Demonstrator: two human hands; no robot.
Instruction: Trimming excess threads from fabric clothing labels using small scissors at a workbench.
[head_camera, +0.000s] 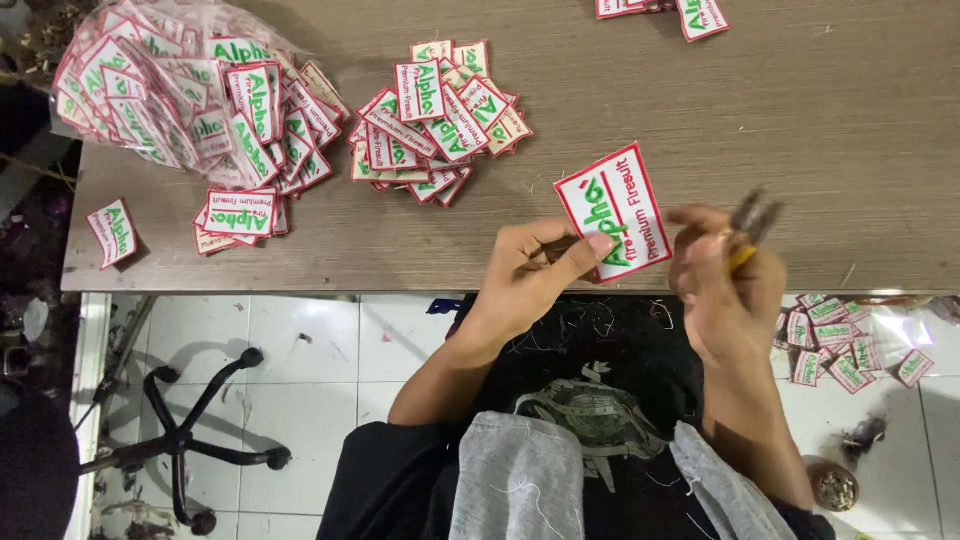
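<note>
White with a red border and green lettering, a square embroidered patch is being pinched at its lower corner by the left hand, thumb on top, above the front edge of the wooden counter. The right hand is closing around a small blurred cutting tool with a yellow grip, just beside the patch and not touching it. More patches are lying in a loose pile farther back, and a clear plastic bag of them is sitting at the counter's far left corner. Another bag of patches is resting on the tiled floor near the right forearm.
</note>
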